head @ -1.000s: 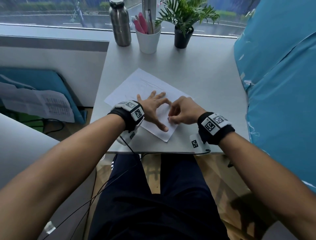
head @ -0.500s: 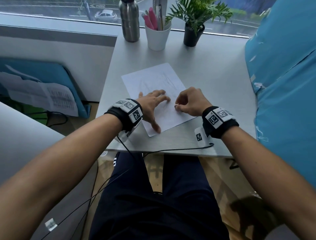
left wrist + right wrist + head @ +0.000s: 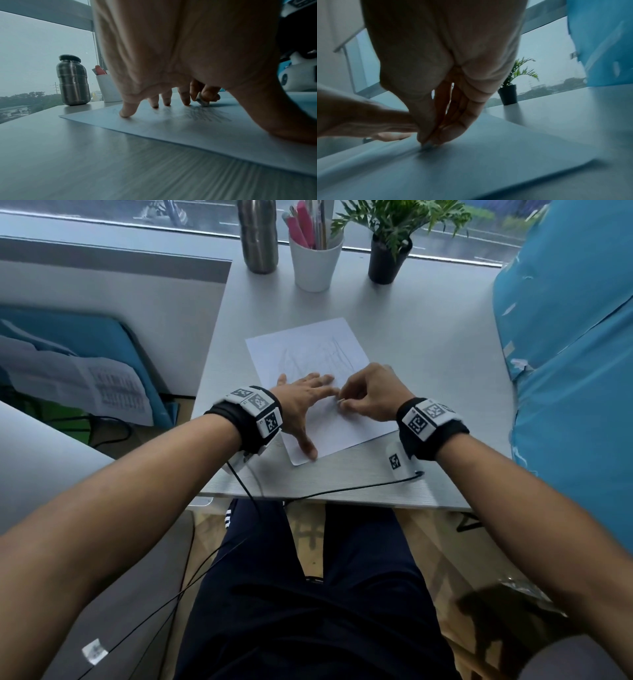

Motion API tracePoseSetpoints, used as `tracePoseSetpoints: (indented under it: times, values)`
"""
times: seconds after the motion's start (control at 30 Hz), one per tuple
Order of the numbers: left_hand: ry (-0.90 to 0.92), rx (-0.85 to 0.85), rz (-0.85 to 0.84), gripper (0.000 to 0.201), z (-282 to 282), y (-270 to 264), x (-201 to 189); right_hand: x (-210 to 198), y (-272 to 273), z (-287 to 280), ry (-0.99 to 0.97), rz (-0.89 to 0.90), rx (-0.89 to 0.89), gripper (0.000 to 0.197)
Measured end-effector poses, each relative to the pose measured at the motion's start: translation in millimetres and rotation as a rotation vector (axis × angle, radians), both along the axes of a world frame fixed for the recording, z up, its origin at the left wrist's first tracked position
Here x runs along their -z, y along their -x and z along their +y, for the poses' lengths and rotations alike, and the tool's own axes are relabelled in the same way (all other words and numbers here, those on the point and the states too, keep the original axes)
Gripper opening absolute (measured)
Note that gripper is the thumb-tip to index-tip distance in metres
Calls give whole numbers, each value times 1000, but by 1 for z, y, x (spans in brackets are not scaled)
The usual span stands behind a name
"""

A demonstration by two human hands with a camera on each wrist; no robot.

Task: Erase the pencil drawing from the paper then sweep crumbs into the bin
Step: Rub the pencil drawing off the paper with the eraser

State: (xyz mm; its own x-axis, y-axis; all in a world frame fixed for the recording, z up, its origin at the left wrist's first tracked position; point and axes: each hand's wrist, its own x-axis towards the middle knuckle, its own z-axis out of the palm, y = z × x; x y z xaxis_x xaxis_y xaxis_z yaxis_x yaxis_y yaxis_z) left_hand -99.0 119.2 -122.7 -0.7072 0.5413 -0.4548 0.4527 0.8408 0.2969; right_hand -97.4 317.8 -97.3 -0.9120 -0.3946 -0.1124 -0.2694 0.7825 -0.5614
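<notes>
A white sheet of paper (image 3: 308,354) with faint pencil lines (image 3: 205,116) lies on the grey desk (image 3: 428,337). My left hand (image 3: 305,402) lies spread on the sheet, fingertips and thumb pressing it flat. My right hand (image 3: 368,398) pinches a small eraser (image 3: 203,100) between thumb and fingers, its end touching the paper just right of my left fingers. In the right wrist view the eraser (image 3: 427,145) is mostly hidden by the fingertips. No bin is in view.
At the back of the desk stand a steel bottle (image 3: 258,237), a white cup of pens (image 3: 315,261) and a small potted plant (image 3: 388,258). A blue cover (image 3: 565,354) borders the desk on the right. Cables (image 3: 342,491) trail over the front edge.
The paper now lies turned more squarely to me. My right hand has shifted slightly up the sheet with the eraser, close against my left fingers. The left hand keeps pressing the paper.
</notes>
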Motion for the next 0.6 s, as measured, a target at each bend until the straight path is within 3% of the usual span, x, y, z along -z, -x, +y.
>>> tracePoseSetpoints:
  times: [0.13,0.3,0.43,0.6]
  values:
    - [2,7,2,142,0,0,0,0,-19,-12,-53,-99,-211,8]
    - [0,5,0,141,-1,0,0,-3,4,-2,-59,17,-40,13]
    - [-6,8,-1,142,-2,1,0,-1,-21,-14,-86,-111,-228,9]
    - [-11,-1,-3,138,-1,-1,1,-2,6,2,-46,-23,-12,13]
